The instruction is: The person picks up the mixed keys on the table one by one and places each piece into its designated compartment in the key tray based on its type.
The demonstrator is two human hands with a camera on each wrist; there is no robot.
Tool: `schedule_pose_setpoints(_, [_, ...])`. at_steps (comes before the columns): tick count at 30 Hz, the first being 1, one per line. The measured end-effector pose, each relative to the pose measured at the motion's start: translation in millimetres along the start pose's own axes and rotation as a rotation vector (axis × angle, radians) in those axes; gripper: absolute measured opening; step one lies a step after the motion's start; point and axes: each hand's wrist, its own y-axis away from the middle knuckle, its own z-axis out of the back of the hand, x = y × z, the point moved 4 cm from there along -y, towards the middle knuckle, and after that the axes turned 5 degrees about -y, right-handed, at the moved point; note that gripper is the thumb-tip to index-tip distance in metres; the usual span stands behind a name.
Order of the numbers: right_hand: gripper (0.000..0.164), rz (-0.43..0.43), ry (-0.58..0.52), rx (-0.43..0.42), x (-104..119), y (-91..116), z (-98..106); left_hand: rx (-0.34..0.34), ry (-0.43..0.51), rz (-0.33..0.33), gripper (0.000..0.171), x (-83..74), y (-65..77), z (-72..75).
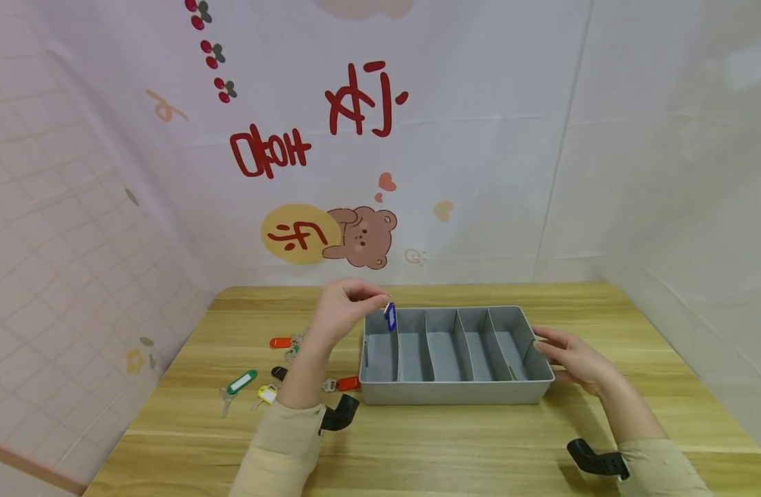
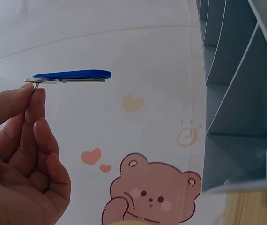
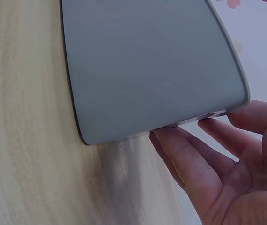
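My left hand (image 1: 346, 310) is raised over the back left corner of a grey divided box (image 1: 455, 393). Its thumb and finger pinch the metal ring of a blue key tag (image 1: 390, 317), which hangs above the leftmost compartment. The left wrist view shows the tag (image 2: 72, 74) edge-on, with a bit of metal beside it. At the box's right end, my right hand (image 1: 575, 359) holds the side wall. In the right wrist view, fingertips (image 3: 164, 133) touch the wall from outside, and one digit reaches over the rim, its tip hidden.
Left of the box, several tagged keys lie on the wooden table (image 1: 417, 449): a green tag (image 1: 241, 382), a yellow one (image 1: 268, 394), a black one (image 1: 279, 373) and red ones (image 1: 348, 384). Part of them is hidden by the left forearm. A printed curtain (image 1: 479, 138) hangs behind.
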Motion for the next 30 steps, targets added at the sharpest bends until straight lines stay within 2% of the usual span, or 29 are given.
schedule_pose_setpoints(11, [0.065,-0.009,-0.001,-0.011,0,1,-2,0.050,0.062,-0.079,0.012,-5.1,0.3,-40.5])
schedule_pose_setpoints(20, [0.065,-0.005,-0.001,-0.011,0,0,-2,0.097,0.130,-0.029,0.014,-9.9,-0.2,-74.5])
schedule_pose_setpoints(30, [0.066,-0.007,-0.009,-0.011,-1,1,-1,0.142,0.097,-0.032,0.006,-20.0,-0.7,-110.4])
